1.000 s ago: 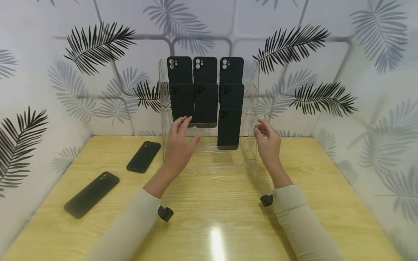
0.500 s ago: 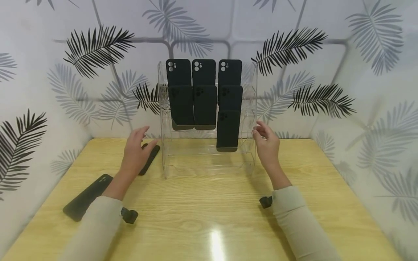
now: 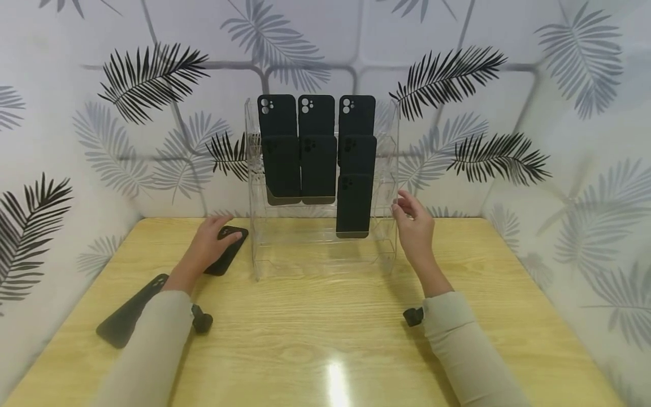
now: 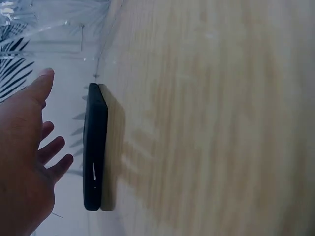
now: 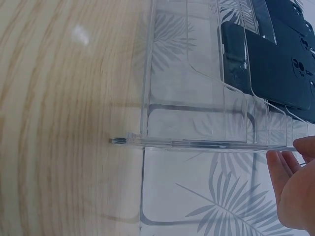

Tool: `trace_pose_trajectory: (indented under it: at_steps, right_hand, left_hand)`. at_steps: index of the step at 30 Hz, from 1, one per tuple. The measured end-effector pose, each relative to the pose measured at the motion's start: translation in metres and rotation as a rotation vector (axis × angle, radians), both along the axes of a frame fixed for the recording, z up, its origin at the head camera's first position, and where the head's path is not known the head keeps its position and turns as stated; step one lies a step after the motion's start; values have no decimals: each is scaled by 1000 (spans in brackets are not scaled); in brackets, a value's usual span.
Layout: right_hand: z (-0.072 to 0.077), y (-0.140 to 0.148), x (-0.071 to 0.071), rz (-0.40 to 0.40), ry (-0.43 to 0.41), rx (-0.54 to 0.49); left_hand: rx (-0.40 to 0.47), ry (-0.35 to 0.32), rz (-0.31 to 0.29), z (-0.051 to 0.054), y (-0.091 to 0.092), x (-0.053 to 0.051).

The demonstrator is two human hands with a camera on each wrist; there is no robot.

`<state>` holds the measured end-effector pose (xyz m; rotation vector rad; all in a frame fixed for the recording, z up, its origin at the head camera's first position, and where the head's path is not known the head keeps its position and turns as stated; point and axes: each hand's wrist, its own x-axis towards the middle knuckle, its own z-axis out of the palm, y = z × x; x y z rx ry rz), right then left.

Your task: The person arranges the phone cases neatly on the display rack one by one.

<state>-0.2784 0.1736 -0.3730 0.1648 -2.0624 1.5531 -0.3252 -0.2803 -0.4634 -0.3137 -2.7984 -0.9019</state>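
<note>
My left hand hovers over a black phone case lying on the table left of the rack. In the left wrist view its fingers are spread and apart from the case. A clear tiered display rack stands at the back. My right hand pinches the rack's right side panel between thumb and fingers. Black phone cases fill the rack's upper two tiers; one more case stands lower, at the right.
Another black phone case lies farther left on the wooden table, partly behind my left forearm. Leaf-patterned walls close off the back and both sides.
My left hand has left the upper cases on the rack and moved left and down to the case on the table. The right hand stays at the rack's side.
</note>
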Motion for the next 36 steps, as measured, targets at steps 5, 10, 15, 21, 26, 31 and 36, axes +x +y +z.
trace_pose_trajectory:
  at_steps: [5, 10, 15, 21, 26, 31, 36]
  right_hand:
    - [-1, 0, -1, -6, -8, -2]
    - [0, -1, 1, 0, -10, 0]
    - [2, -1, 3, 13, -7, 1]
    - [-1, 0, -1, 1, 7, 19]
    - [0, 0, -1, -1, 16, 22]
    - [0, 1, -1, -8, 8, 22]
    - [1, 1, 1, 0, 1, 19]
  left_hand:
    - [-20, -53, -5, -9, -3, -15]
    - [-92, -95, 10, -14, -5, -24]
    - [-186, -114, 35, -15, -4, -27]
    - [-287, -147, 71, -13, 0, -26]
    - [-311, -181, 82, -13, 2, -24]
    - [-280, -203, 88, -11, 7, -25]
    - [-238, -192, 97, -14, 4, -25]
